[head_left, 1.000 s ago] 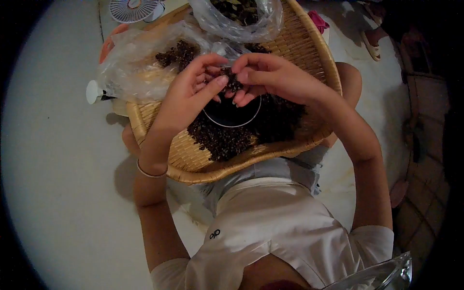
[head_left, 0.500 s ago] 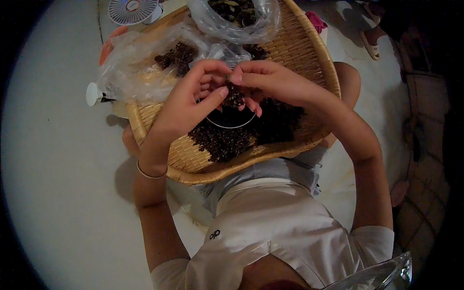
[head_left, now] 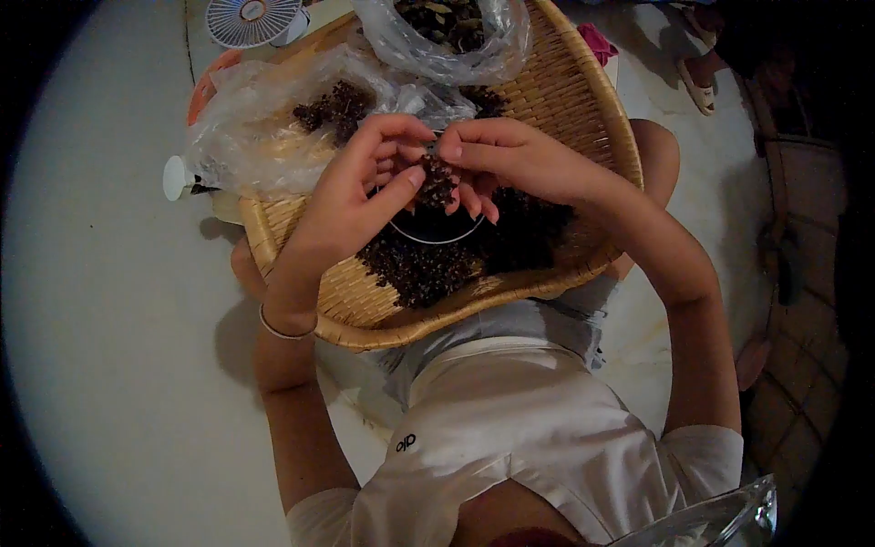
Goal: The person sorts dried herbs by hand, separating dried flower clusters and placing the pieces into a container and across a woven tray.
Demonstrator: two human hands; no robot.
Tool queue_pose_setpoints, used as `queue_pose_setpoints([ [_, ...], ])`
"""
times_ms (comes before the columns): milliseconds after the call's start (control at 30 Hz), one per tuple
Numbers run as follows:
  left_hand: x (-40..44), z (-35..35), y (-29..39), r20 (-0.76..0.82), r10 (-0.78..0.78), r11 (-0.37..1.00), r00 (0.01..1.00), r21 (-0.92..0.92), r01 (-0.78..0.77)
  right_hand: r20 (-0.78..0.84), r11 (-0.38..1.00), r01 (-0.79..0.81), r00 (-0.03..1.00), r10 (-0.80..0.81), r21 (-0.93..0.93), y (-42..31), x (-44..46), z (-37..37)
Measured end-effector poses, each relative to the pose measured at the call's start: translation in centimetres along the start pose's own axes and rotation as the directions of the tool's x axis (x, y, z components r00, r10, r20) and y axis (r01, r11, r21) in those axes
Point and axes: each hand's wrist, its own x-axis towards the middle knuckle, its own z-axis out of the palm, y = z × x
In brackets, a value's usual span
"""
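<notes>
A dark brown, knobbly dried plant cluster (head_left: 437,182) is held up over a round dark bowl with a pale rim (head_left: 437,242). My left hand (head_left: 365,182) grips its left side between thumb and fingers. At the top right of the cluster, my right hand (head_left: 501,155) pinches with thumb and forefinger, its other fingers curled below. What exactly lies between those right fingertips is too small to make out. Loose dark plant bits (head_left: 424,273) are heaped around the bowl in a shallow woven basket (head_left: 583,100), which rests across the lap.
A clear plastic bag (head_left: 246,137) with dark clusters (head_left: 337,109) lies at the basket's left. Another clear bag (head_left: 501,59) at the back holds dark leafy pieces. Beyond the basket are a small white fan (head_left: 251,20) and a pink item (head_left: 597,43). Another person's foot (head_left: 700,87) shows upper right.
My right hand has shifted slightly right and its fingertips have moved a little. More of the cluster shows between the hands. My left hand stays nearly in place.
</notes>
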Motion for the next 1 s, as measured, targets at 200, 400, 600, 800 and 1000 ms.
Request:
queue_pose_setpoints([
  [200, -0.16, -0.08, 0.18, -0.006, -0.008, 1.0, 1.0, -0.002, 0.008, 0.062, 0.998, -0.019, 0.998, 0.015, 0.059, 0.12, -0.06, -0.3],
  [400, -0.15, -0.22, 0.09, 0.008, -0.008, 1.0, 1.0, -0.002, 0.008, 0.053, 0.997, -0.041, 0.998, 0.037, 0.073, 0.06, -0.04, -0.29],
  [600, -0.19, -0.17, 0.55, 0.014, -0.02, 1.0, 1.0, -0.007, 0.02, 0.018, 0.997, -0.016, 1.0, 0.015, 0.073, 0.19, 0.06, -0.07],
  [800, -0.16, -0.28, 0.37, 0.017, -0.04, 0.999, 0.999, -0.005, 0.04, 0.012, 0.997, -0.009, 1.0, 0.008, 0.079, 0.5, 0.16, -0.22],
  [1000, -0.16, -0.11, 0.61, -0.01, -0.031, 0.999, 0.999, 0.025, 0.031, 0.02, 0.997, -0.022, 1.0, 0.021, 0.08, 0.3, 0.15, -0.16],
])
